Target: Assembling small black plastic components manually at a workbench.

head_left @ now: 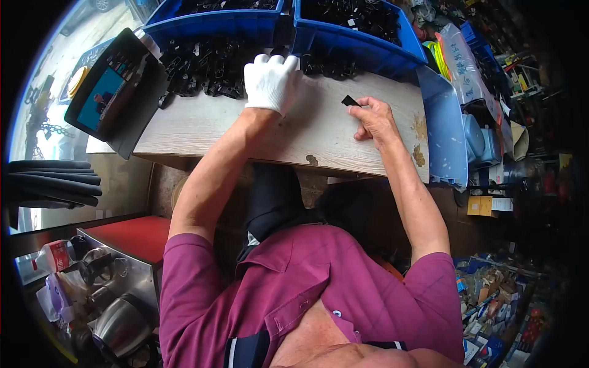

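My left hand (270,83), in a white knitted glove, reaches to the back of the table at the edge of a heap of small black plastic parts (208,67). Its fingers are curled with the knuckles up, and whatever lies under them is hidden. To the right, my bare right hand (375,121) hovers over the tabletop. Its thumb and forefinger pinch a small flat black plastic piece (350,101). A smaller pile of black parts (331,66) lies between the two hands, farther back.
Two blue bins (362,54) (215,27) full of black parts stand along the back of the pale wooden table (294,144). At the left a tablet (101,101) leans in a dark case. A light-blue plastic tub (445,132) adjoins the right edge.
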